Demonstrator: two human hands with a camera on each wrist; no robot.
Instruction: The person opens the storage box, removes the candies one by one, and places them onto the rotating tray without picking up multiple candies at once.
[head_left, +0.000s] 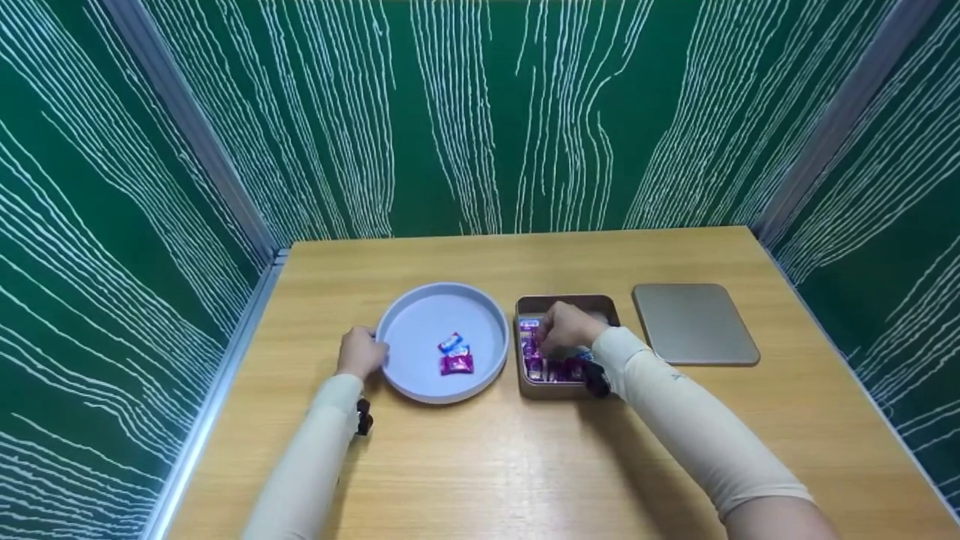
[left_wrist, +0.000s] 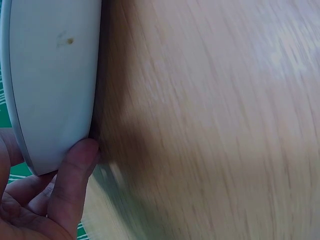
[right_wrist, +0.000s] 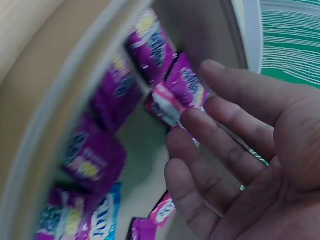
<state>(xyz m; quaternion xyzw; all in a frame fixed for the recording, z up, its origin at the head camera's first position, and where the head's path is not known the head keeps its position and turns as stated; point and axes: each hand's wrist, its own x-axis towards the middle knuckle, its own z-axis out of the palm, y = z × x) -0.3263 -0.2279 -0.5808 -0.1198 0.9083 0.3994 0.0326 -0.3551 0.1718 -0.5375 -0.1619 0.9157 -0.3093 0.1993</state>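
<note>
My left hand grips the left rim of a pale round tray. In the left wrist view the thumb lies against the tray's side wall, other fingers behind it. On the tray are a purple wrapped candy and blue ones close together. Inside a rectangular metal tin is my right hand. The right wrist view shows its fingers spread and loosely bent, fingertips right at several purple wrapped candies, nothing gripped. A blue candy lies among them.
A flat metal lid lies on the wooden table to the right of the tin. Green panels with white lines stand behind the table and on both sides, joined by metal posts.
</note>
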